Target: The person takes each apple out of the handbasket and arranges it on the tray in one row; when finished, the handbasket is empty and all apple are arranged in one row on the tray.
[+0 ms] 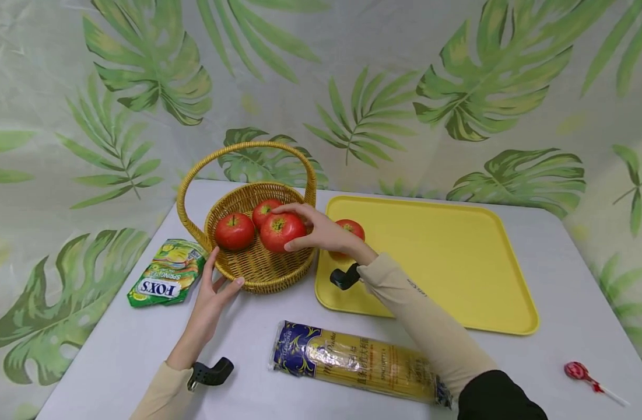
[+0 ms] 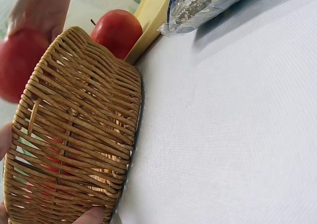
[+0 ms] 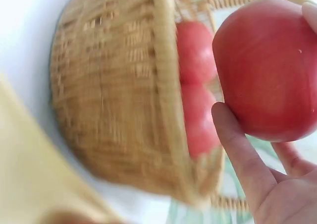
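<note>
A red apple [image 1: 281, 232] is held in my right hand [image 1: 321, 227], over the right part of a wicker basket [image 1: 268, 284] with a tall arched handle. The right wrist view shows this apple [image 3: 270, 68] above the basket's rim, fingertips against its side. Two more red apples [image 1: 234, 231] lie inside the basket. My left hand [image 1: 210, 300] holds the basket's near left side, fingers at the rim near the handle's base and thumb low on the woven wall [image 2: 74, 135]. Another apple [image 1: 350, 230] sits on the yellow tray [image 1: 425, 256], partly hidden behind my right hand.
A green FOX'S candy bag [image 1: 168, 273] lies left of the basket. In front of the tray is a pack of spaghetti [image 1: 357, 361], partly covered by my right sleeve. A wrapped lollipop [image 1: 578, 371] lies at the right. Leaf-printed cloth [image 1: 352, 116] hangs behind the white table.
</note>
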The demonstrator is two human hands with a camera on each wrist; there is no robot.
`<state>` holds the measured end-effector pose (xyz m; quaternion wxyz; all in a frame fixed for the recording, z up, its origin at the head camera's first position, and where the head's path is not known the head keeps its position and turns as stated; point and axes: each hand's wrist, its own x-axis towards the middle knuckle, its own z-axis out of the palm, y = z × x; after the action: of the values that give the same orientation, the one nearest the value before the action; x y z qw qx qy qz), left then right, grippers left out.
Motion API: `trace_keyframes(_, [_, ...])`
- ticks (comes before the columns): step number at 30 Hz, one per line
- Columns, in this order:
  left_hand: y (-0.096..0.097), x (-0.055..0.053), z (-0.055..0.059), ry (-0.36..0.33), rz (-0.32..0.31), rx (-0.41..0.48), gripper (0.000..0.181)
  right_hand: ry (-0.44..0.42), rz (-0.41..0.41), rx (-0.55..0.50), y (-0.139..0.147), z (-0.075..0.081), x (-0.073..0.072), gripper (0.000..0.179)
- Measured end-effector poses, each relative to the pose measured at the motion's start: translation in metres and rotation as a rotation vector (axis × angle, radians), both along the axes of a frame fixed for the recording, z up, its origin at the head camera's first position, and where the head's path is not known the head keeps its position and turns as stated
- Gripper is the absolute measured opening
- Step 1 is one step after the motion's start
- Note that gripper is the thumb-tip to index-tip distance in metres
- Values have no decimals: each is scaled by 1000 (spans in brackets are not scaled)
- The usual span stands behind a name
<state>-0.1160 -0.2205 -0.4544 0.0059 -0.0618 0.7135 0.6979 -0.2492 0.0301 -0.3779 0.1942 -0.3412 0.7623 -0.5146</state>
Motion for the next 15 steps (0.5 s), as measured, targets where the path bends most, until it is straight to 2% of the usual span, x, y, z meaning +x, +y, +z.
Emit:
trace_keyframes(7, [-1, 0, -1, -4, -1, 13, 85, -15, -90, -29, 50, 5, -7, 64])
trace_keyframes(15, [-1, 1, -1, 4, 1, 13, 86, -80, -227, -21, 115, 1, -9, 65])
